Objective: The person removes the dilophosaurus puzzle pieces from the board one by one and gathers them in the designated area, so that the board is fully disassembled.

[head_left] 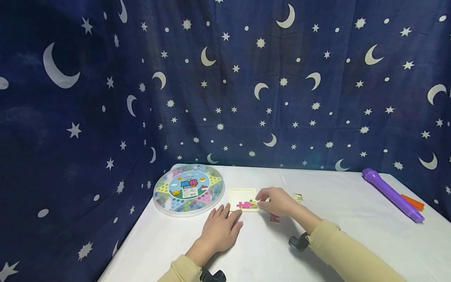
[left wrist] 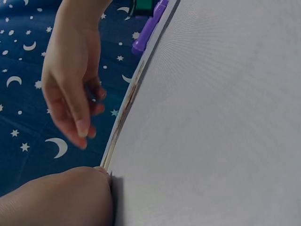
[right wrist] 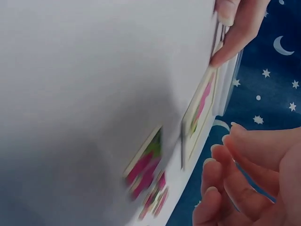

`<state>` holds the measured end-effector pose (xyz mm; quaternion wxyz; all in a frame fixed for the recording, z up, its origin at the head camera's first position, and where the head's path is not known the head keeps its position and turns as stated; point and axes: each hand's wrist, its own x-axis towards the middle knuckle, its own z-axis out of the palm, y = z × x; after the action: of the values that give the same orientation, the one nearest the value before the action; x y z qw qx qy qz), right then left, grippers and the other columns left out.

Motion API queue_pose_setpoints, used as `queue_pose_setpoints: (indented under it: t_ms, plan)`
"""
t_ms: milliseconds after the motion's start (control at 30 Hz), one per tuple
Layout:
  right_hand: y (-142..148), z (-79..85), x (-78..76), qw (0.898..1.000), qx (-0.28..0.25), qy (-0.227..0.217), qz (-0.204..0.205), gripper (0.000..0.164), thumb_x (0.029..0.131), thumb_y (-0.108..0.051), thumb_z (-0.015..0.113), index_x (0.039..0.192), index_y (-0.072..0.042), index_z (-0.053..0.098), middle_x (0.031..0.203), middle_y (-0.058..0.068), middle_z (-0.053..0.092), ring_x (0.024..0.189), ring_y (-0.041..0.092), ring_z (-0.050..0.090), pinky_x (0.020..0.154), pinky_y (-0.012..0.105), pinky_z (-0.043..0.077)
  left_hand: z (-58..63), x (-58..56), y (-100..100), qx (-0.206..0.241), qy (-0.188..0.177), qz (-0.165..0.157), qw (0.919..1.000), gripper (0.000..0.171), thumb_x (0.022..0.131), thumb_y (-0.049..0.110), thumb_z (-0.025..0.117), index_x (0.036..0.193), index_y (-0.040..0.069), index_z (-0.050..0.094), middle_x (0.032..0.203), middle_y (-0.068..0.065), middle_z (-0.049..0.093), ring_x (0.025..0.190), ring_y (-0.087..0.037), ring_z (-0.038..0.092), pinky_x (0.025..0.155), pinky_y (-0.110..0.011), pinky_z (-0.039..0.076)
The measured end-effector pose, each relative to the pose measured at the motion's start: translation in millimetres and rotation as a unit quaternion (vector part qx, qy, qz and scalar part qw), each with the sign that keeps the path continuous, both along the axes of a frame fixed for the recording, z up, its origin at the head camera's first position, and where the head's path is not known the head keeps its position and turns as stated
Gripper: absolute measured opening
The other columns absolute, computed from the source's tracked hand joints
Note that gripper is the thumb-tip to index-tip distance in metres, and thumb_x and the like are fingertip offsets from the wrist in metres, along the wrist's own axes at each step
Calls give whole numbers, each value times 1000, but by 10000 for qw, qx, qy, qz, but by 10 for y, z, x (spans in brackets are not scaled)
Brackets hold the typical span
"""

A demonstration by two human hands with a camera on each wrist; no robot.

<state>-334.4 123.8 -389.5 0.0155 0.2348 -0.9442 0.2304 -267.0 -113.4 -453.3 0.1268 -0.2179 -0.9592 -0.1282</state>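
Note:
A small square puzzle tray [head_left: 243, 189] with a pale rim lies on the table. Joined pink and green puzzle pieces [head_left: 247, 205] fill its lower part. My left hand [head_left: 219, 230] lies palm down, its fingertips touching the tray's lower left edge. Above the tray's right edge is my right hand [head_left: 276, 200], its fingers loosely bent. In the right wrist view, no piece shows between the thumb and fingers of that hand [right wrist: 249, 174]. A loose pink piece [head_left: 275, 220] sits below the right hand, partly covered by it. Another loose piece [head_left: 298, 197] lies to its right.
A round Chinese checkers box [head_left: 158, 201] with a clear lid stands left of the tray. At the far right lie a purple stick-shaped thing [head_left: 392, 194] and an orange object [head_left: 413, 202]. A dark blue star-and-moon curtain [head_left: 239, 98] hangs behind the white-covered table [head_left: 338, 211].

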Motion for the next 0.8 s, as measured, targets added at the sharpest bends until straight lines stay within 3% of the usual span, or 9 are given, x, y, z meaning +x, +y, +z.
queue_pose_setpoints:
  t_ms: [233, 467, 700, 800]
  plan:
    - [-273, -16, -72, 9994, 228, -218, -125, 16, 94, -14, 73, 110, -15, 77, 98, -2, 73, 110, 31, 66, 101, 59, 46, 13, -1, 2, -63, -26, 32, 10000, 46, 106, 44, 45, 144, 22, 58, 151, -19, 51, 140, -41, 45, 115, -59, 32]
    - [-461, -43, -97, 9984, 538, -169, -33, 22, 92, -9, 72, 113, -15, 76, 102, 4, 71, 105, 30, 66, 98, 55, 49, -21, -28, 1, -74, -75, 100, 9999, 46, 106, 45, 44, 145, 23, 58, 152, -18, 49, 142, -40, 43, 116, -58, 30]
    - [-524, -51, -116, 9970, 735, -195, -109, 24, 92, -6, 71, 112, -18, 76, 104, 8, 72, 108, 34, 66, 99, 78, 35, -31, -36, -1, -65, -127, 141, 9998, 47, 106, 46, 43, 146, 24, 57, 153, -18, 48, 143, -40, 42, 116, -58, 29]
    - [-527, -55, -133, 9964, 790, -290, -98, 25, 92, -5, 71, 113, -18, 75, 106, 9, 73, 111, 35, 66, 99, 82, 30, -27, -35, -2, -67, -125, 134, 9998, 47, 106, 46, 42, 146, 24, 57, 153, -17, 48, 143, -39, 42, 117, -58, 29]
